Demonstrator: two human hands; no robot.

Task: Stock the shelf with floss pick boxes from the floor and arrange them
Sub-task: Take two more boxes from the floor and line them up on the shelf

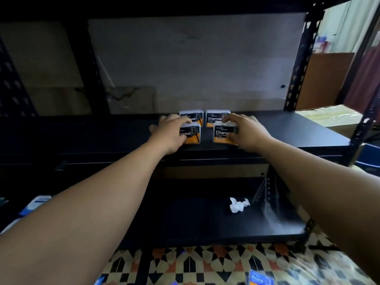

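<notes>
Two bare arms [82, 212] reach to the big black metal shelf [298, 130]; the left hand [170, 134] curls its fingers over the front left box [193, 136], a small black and orange floss pick pack; the right hand [248, 132] pinches the front right box [223, 135] between fingers and thumb; both sit by the shelf's front edge; the back left box [196, 115] and back right box [214, 118] stand just behind; a crumpled white paper [238, 205] lies on the lower board [195, 223].

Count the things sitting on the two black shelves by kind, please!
Black-and-orange square Charcoal floss pick boxes on the black upper shelf: 4
Crumpled white paper wad on the black lower shelf: 1
Total: 5
</notes>
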